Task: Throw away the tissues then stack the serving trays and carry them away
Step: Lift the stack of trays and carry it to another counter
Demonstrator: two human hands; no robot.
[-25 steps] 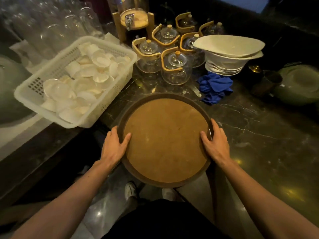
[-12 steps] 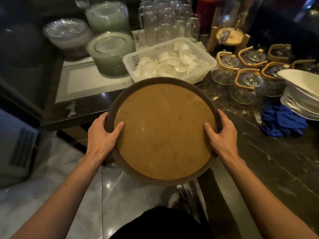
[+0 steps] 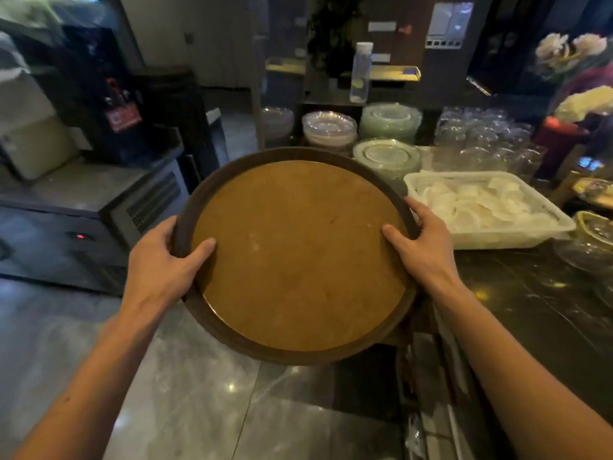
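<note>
The round brown serving tray with a dark raised rim (image 3: 295, 257) is held level at chest height, gripped at opposite edges by the left hand (image 3: 162, 263) and the right hand (image 3: 423, 242), thumbs laid inside the rim. The dark marble counter (image 3: 530, 303) lies close on the right; open floor lies leftward, where carrying appears freest.

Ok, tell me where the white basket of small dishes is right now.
In the head view the white basket sits on the dark counter at right, just beyond the right hand gripping the round tray.
</note>
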